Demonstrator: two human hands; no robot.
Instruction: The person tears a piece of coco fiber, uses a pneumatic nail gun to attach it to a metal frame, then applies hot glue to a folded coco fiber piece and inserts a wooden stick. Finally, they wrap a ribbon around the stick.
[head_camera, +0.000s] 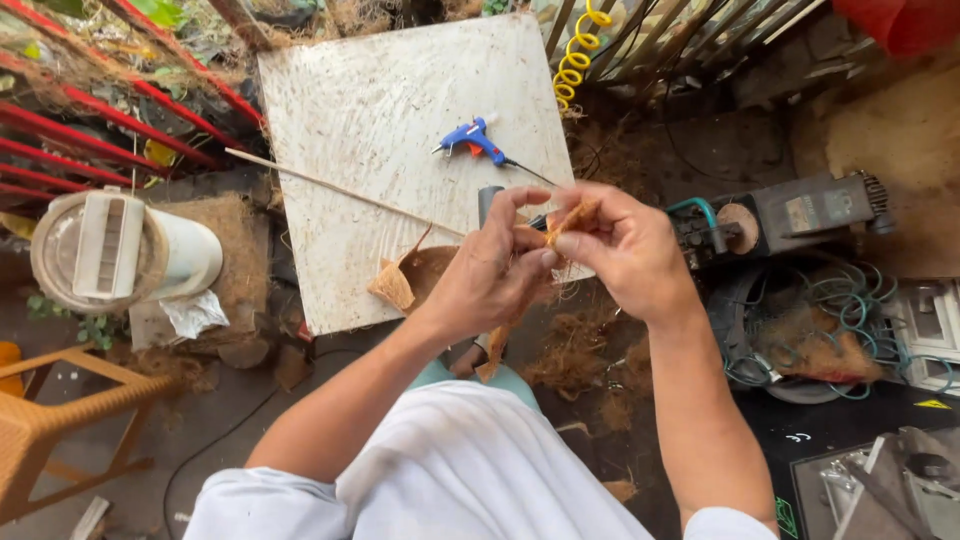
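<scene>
- We are pinching a strip of coconut husk with our right hand and left hand, both clenched on it.
- We are working just below the blue glue gun lying on the white bench.

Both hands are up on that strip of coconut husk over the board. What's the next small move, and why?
Probably keep peeling: the right hand pinches the upper end of the husk strip while the left hand grips lower down, and the glue gun lies untouched on the white board.
</scene>
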